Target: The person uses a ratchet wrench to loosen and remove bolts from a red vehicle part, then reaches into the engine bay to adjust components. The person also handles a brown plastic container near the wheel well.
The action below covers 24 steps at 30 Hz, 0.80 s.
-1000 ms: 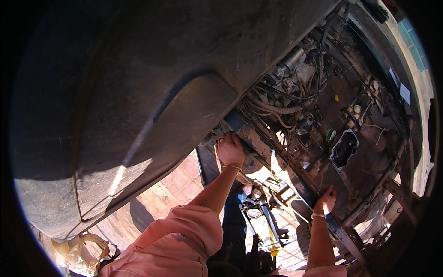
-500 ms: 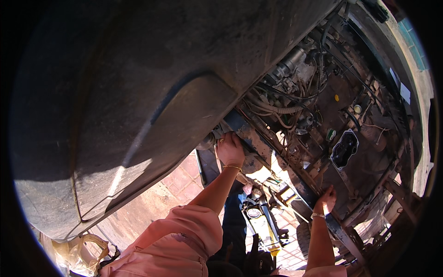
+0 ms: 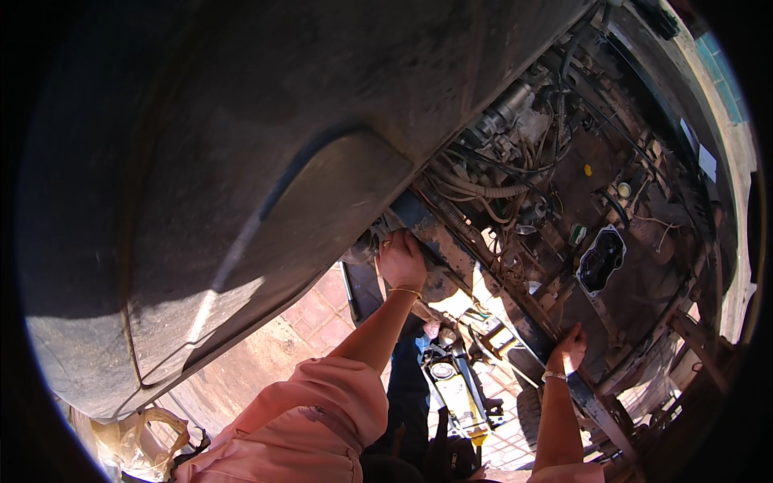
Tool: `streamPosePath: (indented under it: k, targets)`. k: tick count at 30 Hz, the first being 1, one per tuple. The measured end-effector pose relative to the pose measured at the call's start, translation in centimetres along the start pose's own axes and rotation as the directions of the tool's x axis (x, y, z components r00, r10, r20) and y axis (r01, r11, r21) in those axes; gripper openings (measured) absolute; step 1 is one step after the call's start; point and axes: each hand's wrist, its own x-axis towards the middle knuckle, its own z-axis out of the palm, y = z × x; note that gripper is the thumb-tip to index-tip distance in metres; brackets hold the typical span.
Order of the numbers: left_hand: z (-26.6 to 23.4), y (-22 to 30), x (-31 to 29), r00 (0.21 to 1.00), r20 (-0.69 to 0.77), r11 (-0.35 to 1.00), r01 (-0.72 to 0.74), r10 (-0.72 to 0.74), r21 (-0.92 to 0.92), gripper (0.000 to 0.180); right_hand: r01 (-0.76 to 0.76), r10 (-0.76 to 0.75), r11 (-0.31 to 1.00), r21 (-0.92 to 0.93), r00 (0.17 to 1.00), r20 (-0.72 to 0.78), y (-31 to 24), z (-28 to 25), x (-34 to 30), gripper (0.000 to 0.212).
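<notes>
Beneath the edge of a large dark panel (image 3: 266, 169), my left hand (image 3: 403, 262) reaches in beside a rusty metal frame rail (image 3: 451, 249). Its fingers curl around a part among greyish metal pieces (image 3: 364, 248); the fingertips are hidden, so I cannot make out what they hold. Lower right, my right hand (image 3: 569, 350) is closed over the edge of the same rail, farther along its length. Both forearms come up from below, in pink sleeves.
Hoses and wiring (image 3: 499, 189) run past a metal engine unit (image 3: 507, 109) at the upper right. A dark-cored gasketed housing (image 3: 601, 259) lies inside the frame. Below are a yellow floor jack (image 3: 459, 398), brick paving (image 3: 314, 310) and a plastic bag (image 3: 145, 443).
</notes>
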Motion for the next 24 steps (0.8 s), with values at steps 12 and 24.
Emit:
streamPosePath:
  k: [12,24]
  targets:
    - [0.08,-0.03,-0.02,1.0,-0.018,1.0,-0.009,0.009,0.008,0.024,-0.005,0.005,1.0,0.011,1.0,0.025,0.02,-0.15,-0.01,0.056]
    - [0.08,0.11,-0.08,0.999,-0.042,1.0,-0.002,0.002,-0.003,0.024,-0.01,0.01,1.0,-0.004,1.0,0.021,0.33,0.08,0.18,0.057]
